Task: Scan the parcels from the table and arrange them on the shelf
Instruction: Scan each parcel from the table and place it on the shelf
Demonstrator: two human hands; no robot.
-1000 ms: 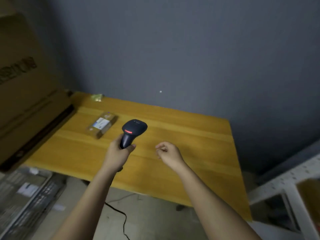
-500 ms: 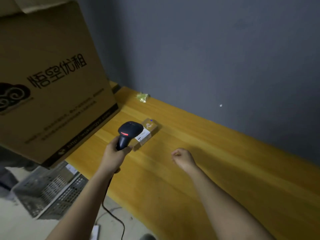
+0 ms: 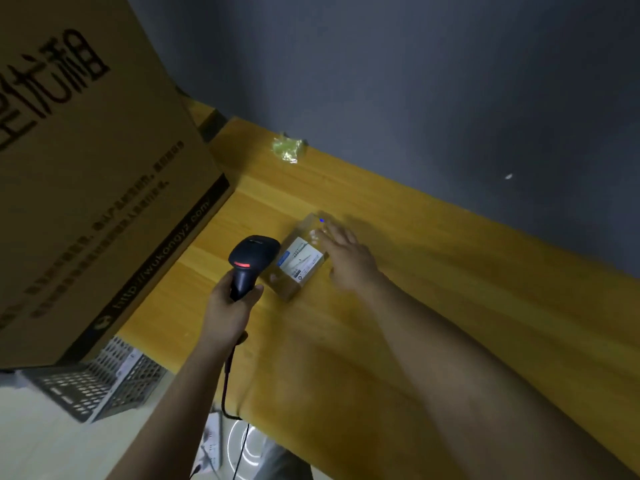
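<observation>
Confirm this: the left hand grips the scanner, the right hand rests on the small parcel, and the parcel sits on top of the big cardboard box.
One part is wrong. The head view shows the small parcel lying on the wooden table, beside the big cardboard box, not on top of it. The rest holds: the left hand grips the scanner and the right hand rests on the parcel.

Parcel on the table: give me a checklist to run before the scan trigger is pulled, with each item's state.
1. Barcode scanner gripped in left hand: ok.
2. Small parcel lying flat on the wooden table: ok.
3. White label facing up and uncovered: ok.
4. Right hand resting on the parcel's far side, clear of the label: ok.
5. Scanner head aimed at the label: cannot tell; it sits just beside the parcel.
6. Barcode readable: cannot tell, print is blurred.
</observation>
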